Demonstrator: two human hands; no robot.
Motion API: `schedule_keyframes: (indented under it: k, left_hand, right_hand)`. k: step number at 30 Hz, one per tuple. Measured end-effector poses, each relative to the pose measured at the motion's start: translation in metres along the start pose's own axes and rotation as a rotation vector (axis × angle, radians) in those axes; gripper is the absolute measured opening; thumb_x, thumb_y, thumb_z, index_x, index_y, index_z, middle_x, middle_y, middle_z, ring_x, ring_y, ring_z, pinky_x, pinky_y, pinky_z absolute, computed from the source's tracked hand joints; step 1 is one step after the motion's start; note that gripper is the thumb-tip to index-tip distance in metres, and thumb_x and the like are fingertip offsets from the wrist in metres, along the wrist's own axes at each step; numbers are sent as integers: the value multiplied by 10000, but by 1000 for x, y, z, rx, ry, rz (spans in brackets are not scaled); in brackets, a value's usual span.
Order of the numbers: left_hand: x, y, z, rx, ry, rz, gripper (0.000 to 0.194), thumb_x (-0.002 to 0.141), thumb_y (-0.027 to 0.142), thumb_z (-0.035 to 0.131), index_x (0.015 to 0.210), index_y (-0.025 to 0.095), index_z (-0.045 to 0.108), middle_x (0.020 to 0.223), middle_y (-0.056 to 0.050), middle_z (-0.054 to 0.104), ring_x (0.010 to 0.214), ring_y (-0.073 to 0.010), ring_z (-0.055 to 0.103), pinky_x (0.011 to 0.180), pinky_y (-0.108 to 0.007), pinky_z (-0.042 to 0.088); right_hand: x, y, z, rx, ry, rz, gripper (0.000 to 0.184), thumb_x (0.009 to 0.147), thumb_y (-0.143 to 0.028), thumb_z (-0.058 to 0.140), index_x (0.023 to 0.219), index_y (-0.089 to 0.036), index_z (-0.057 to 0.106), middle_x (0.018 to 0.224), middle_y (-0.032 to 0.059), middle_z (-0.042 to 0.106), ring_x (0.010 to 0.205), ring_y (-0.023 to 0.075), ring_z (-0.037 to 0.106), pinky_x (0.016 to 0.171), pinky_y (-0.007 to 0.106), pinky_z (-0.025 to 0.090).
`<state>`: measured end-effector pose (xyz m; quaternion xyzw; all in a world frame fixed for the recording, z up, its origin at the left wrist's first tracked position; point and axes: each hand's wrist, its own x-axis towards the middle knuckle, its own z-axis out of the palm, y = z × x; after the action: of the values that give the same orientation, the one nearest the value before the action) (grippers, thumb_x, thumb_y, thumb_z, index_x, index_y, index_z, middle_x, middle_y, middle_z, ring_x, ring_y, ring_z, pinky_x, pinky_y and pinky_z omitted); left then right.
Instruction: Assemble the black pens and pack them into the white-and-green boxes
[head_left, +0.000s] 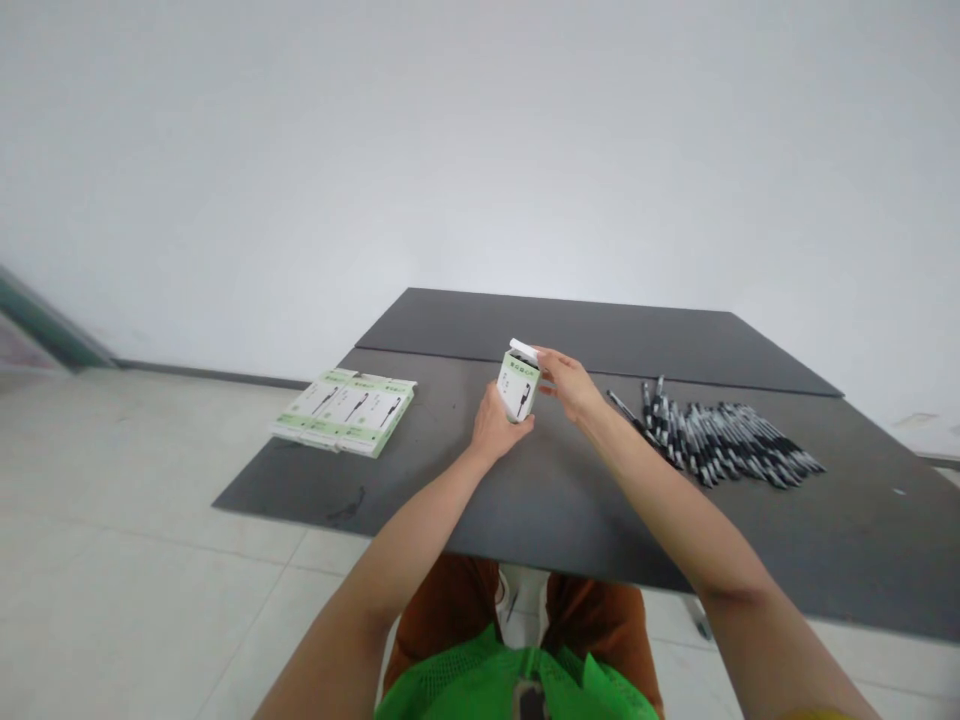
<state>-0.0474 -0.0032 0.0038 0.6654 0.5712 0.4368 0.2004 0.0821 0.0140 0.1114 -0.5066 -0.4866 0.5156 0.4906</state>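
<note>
A small white-and-green pen box [519, 384] stands upright in my left hand [495, 427], which grips it from below and behind. Its top flap is lifted. My right hand [571, 384] pinches that flap at the box's upper right, fingers closed on it. Both hands hover just above the dark grey table [540, 500], near its middle.
A pile of several black-and-white pens [720, 435] lies on the table to the right of my hands. A row of flat white-and-green boxes [345, 410] rests at the table's left edge. A white wall stands behind; pale floor tiles lie to the left.
</note>
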Motion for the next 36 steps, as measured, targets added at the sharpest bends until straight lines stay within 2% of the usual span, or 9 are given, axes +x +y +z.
schedule_keyframes:
  k: [4, 8, 10, 13, 17, 23, 29, 33, 36]
  left_hand:
    - [-1, 5, 0, 45, -17, -13, 729, 686, 438, 750, 1232, 174, 346, 1177, -156, 585, 1109, -304, 604, 880, -418, 512]
    - [-6, 11, -1, 114, -30, -12, 716, 692, 469, 737, 1220, 161, 364, 1158, -166, 607, 1088, -314, 626, 854, -411, 519]
    - [-11, 15, -3, 162, -37, 9, 720, 695, 465, 732, 1239, 165, 366, 1175, -164, 608, 1088, -318, 631, 857, -409, 519]
    - [-17, 19, -6, 230, -39, 31, 758, 701, 450, 722, 1293, 165, 344, 1201, -165, 607, 1091, -324, 636, 857, -402, 520]
    - [-18, 22, -7, 275, -98, 30, 751, 700, 448, 718, 1297, 173, 354, 1186, -156, 628, 1053, -329, 655, 830, -400, 526]
    - [-17, 24, -7, 304, -191, 67, 744, 695, 437, 718, 1295, 180, 362, 1188, -146, 640, 1045, -318, 663, 827, -388, 525]
    - [-18, 26, -6, 316, -226, 129, 759, 682, 429, 719, 1307, 182, 366, 1176, -137, 645, 1037, -322, 662, 825, -392, 531]
    - [-18, 25, -6, 298, -248, 136, 758, 680, 429, 723, 1307, 184, 374, 1151, -129, 651, 1026, -321, 663, 819, -392, 535]
    - [-18, 25, -6, 282, -261, 140, 775, 671, 411, 736, 1319, 195, 369, 1177, -127, 638, 1036, -316, 658, 827, -388, 533]
  right_hand:
    - [1, 2, 3, 42, -9, -99, 392, 626, -242, 567, 984, -207, 721, 954, 33, 724, 840, 176, 588, 702, 296, 418]
    - [5, -7, 2, 220, -43, 25, 439, 683, -302, 471, 1036, -198, 710, 1042, 59, 726, 821, 190, 611, 636, 300, 445]
    - [10, -9, 1, 283, 3, 73, 439, 744, -362, 438, 1062, -205, 698, 1076, 60, 724, 813, 190, 627, 628, 305, 468]
    - [18, -3, -1, 275, 92, 94, 366, 748, -375, 534, 1009, -180, 702, 1027, 78, 733, 778, 182, 640, 634, 298, 492]
    - [20, 19, -3, 258, 197, -56, 343, 687, -285, 651, 1000, -156, 711, 941, 80, 743, 759, 172, 653, 658, 284, 508]
    - [12, 52, -18, 277, 263, -198, 601, 713, -442, 660, 1246, -165, 636, 1027, 89, 747, 815, 169, 687, 751, 311, 536]
    - [-9, 60, -29, 82, 294, -387, 490, 823, -464, 580, 1228, -204, 668, 1223, 89, 691, 1035, 188, 667, 908, 334, 516]
    - [-16, 58, -29, -68, 305, -390, 451, 839, -482, 565, 1165, -202, 705, 1125, 91, 726, 926, 202, 688, 854, 353, 529]
    - [-17, 60, -27, -15, 326, -366, 439, 827, -501, 575, 1113, -205, 727, 1099, 89, 731, 927, 211, 687, 833, 352, 530]
